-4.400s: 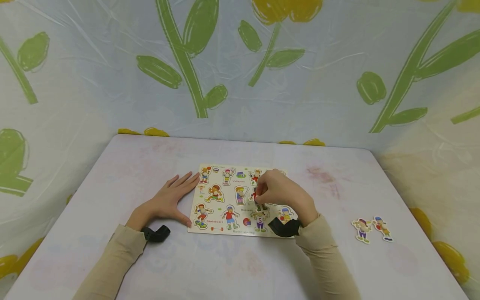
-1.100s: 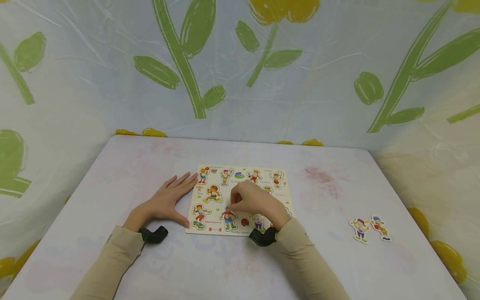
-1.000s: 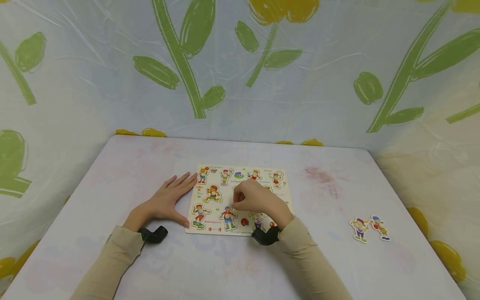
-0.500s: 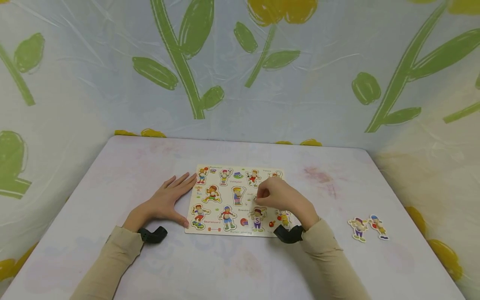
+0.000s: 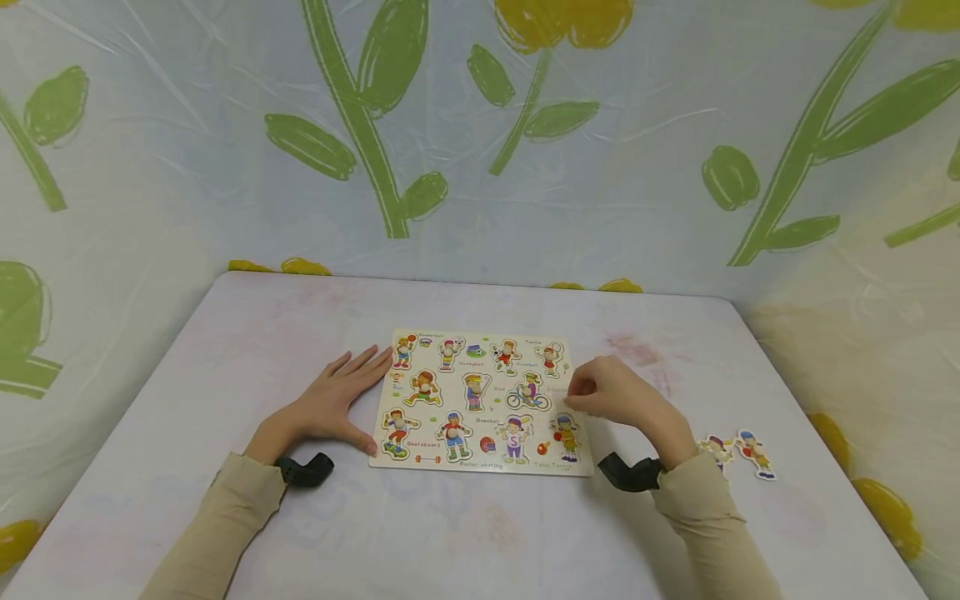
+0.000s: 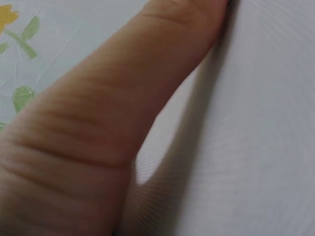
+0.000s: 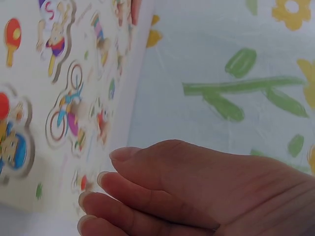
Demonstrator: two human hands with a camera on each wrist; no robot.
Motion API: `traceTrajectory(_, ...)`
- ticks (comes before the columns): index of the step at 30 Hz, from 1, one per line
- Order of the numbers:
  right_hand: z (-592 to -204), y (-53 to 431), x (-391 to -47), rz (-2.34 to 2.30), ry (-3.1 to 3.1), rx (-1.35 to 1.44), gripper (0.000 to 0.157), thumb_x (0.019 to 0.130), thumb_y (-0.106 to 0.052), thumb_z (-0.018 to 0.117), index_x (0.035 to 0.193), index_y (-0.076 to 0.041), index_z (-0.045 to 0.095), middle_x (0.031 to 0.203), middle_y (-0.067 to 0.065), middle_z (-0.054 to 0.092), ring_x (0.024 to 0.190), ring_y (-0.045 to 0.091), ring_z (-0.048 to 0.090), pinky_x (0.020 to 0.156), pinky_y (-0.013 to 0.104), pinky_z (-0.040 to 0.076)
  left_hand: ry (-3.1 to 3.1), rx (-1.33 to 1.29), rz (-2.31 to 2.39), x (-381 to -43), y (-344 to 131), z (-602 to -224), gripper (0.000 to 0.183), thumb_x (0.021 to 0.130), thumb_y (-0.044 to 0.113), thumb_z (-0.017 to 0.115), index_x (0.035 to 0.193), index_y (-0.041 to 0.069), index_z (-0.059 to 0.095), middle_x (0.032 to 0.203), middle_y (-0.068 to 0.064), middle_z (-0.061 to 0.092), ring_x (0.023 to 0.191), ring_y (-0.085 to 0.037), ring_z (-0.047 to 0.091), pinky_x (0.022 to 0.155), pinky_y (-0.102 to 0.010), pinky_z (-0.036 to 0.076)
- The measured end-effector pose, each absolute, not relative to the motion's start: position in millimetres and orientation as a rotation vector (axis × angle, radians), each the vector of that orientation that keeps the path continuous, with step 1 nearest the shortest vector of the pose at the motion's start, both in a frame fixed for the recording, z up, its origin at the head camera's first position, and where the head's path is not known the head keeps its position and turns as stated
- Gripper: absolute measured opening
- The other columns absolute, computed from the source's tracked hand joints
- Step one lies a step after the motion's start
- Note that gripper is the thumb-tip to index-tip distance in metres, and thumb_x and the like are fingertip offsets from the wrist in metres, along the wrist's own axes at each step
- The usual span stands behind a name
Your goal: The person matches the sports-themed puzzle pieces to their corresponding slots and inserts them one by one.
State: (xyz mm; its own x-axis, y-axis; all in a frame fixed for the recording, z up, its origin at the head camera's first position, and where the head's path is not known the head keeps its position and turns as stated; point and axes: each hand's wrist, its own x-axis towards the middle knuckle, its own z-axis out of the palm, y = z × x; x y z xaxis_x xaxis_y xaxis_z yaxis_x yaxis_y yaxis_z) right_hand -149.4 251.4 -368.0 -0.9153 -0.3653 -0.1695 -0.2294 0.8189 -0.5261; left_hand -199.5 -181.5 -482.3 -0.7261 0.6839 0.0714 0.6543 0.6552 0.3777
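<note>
A cream puzzle board with sports figures lies flat on the table. My left hand is spread flat at its left edge, fingertips and thumb tip against or very near the board; the left wrist view shows mainly one large digit. My right hand hovers at the board's right edge, fingers loosely bent and holding nothing visible. Nearby are the cyclist and the table-tennis player. The baseball player and table-tennis player look recessed in the right wrist view.
Two loose figure pieces lie to the right: one in a blue cap, the other in a purple cap, partly hidden by my right sleeve. A flower-patterned sheet surrounds the white table. Black devices sit on both wrists.
My right hand has moved from above the golfer, rightward past the cyclist, to the board's right edge, uncovering both figures. My left hand and the board have stayed put.
</note>
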Motion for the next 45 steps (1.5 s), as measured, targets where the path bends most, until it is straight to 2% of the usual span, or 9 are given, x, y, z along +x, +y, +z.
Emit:
traceTrajectory(5, -364.9, 271.1, -142.4, -0.781, 2.722, -0.386, 0.011, 0.088, -0.010, 0.071, 0.081, -0.002, 0.070, 0.070, 0.006, 0.065, 0.062, 0.014, 0.056, 0.057, 0.030, 0.050, 2.789, 1.133, 0.595, -199.5, -181.9, -482.0, 0.138, 0.056, 0.086, 0.070, 0.159, 0.011, 0.019, 0.166, -0.003, 0.013, 0.152, -0.030, 0.007, 0.119, -0.055, 0.004)
traceTrajectory(39, -360.7, 401.3, -104.1, -0.649, 2.868, -0.060, 0.020, 0.093, -0.020, 0.068, 0.092, -0.001, 0.071, 0.076, 0.003, 0.067, 0.064, 0.016, 0.058, 0.054, 0.027, 0.050, 2.788, 1.129, 0.608, -198.9, -182.4, -484.2, 0.139, 0.055, 0.089, 0.068, 0.160, 0.012, 0.017, 0.167, -0.001, 0.012, 0.152, -0.028, 0.006, 0.120, -0.053, 0.003)
traceTrajectory(45, -360.3, 415.2, -98.9, -0.635, 2.801, 0.028, 0.022, 0.094, -0.021, 0.068, 0.093, 0.001, 0.070, 0.076, 0.004, 0.065, 0.066, 0.020, 0.057, 0.054, 0.030, 0.050, 2.780, 1.136, 0.614, -198.4, -182.1, -482.2, 0.138, 0.056, 0.088, 0.068, 0.160, 0.012, 0.017, 0.166, -0.002, 0.012, 0.152, -0.028, 0.007, 0.120, -0.052, 0.004)
